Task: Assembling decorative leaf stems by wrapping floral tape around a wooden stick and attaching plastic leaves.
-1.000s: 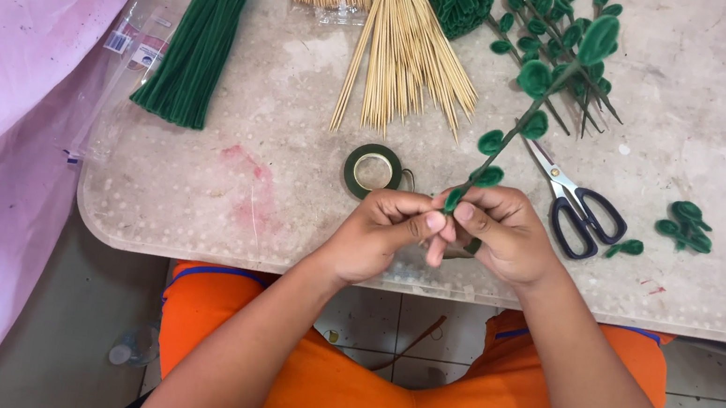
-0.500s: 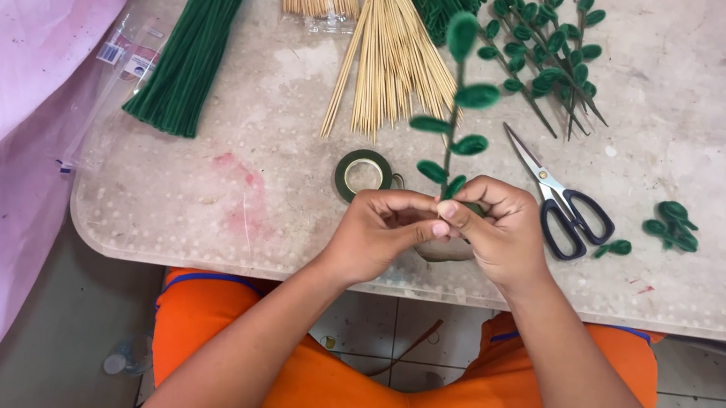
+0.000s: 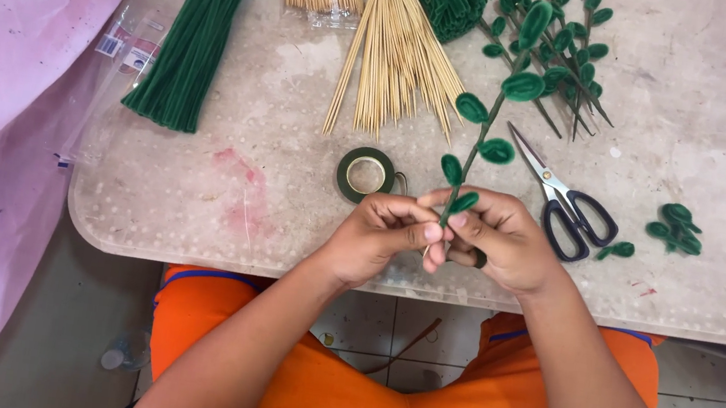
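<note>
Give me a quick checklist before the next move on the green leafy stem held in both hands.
1. Stem gripped: ok. The left hand and right hand both pinch the lower end of the leafy stem.
2. Stem clear of other things: ok. Its top points toward the pile of finished stems; whether they touch, cannot tell.
3. Tape roll within reach: ok, on the table just beyond the left hand.
4. Scissors within reach: ok, shut, beside the right hand.
5. Spare leaves available: ok, right of the scissors.
6. Wrap at the stem's base: cannot tell, fingers hide it.
</note>
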